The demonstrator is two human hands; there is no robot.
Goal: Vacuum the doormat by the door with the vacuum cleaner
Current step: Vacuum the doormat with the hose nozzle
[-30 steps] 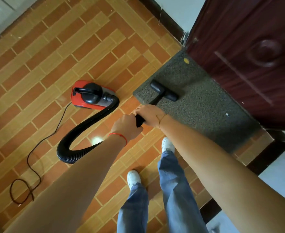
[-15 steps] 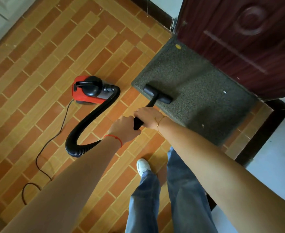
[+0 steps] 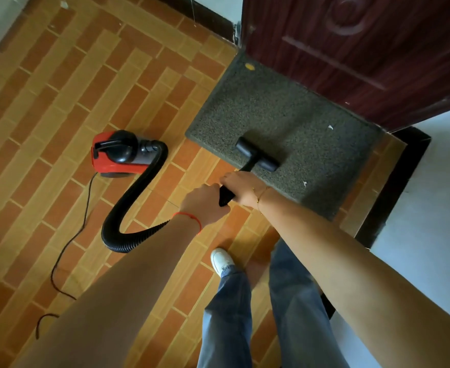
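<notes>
grip: my right hand [image 3: 241, 188] and left hand [image 3: 205, 205] both wrapped round the black plastic wand [image 3: 225, 196]
nozzle: black T-shaped floor head [image 3: 257, 154] sits on the grey speckled doormat [image 3: 285, 112], near its front edge
axis: wand runs up-right from my hands toward the dark red door [image 3: 351, 49]
nearer: right hand
guess: push forward, the white scraps are further right

Wand [image 3: 248, 166] mostly hidden under both hands beside doormat [image 3: 285, 134]. Door [image 3: 364, 49] cut by top edge. Specks on doormat too small to identify.
</notes>
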